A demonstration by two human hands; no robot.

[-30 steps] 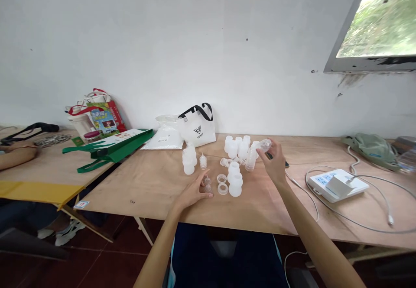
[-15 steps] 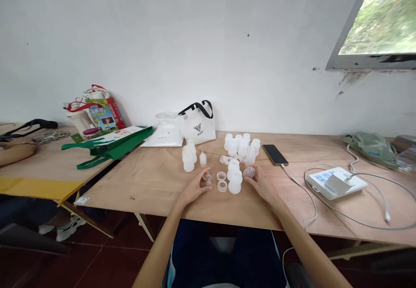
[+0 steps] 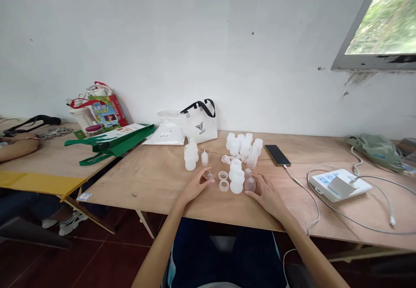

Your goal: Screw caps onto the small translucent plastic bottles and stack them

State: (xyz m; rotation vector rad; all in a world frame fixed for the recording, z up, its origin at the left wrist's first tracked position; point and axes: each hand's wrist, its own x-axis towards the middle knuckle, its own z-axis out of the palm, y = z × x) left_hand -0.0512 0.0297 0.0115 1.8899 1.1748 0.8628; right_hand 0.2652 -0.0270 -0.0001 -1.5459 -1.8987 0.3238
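My left hand [image 3: 195, 188] rests at the table's front, thumb and forefinger closed on a small clear bottle teat [image 3: 210, 180]. Clear domed caps [image 3: 250, 185] stand to the right of the bottles, one behind the other; the fingers of my right hand [image 3: 269, 196] are curled around the nearer one. Between the hands lie two clear collar rings [image 3: 223, 186] and a row of small frosted bottles [image 3: 236, 183]. More frosted bottles [image 3: 190, 162] stand behind my left hand, beside a stack of clear teats [image 3: 204, 158].
Farther back are a bottle cluster [image 3: 234, 145], stacked domes [image 3: 252, 157] and loose rings [image 3: 227, 159]. A phone [image 3: 277, 154] on a cable and a white power strip [image 3: 339, 184] sit right. Bags [image 3: 203, 125] line the wall. Another person's arm [image 3: 21, 146] is at far left.
My right hand has brought the domed cap nearer the front edge and stood it upright; another cap now shows behind it. My left hand stays at the teat. The view has shifted slightly.
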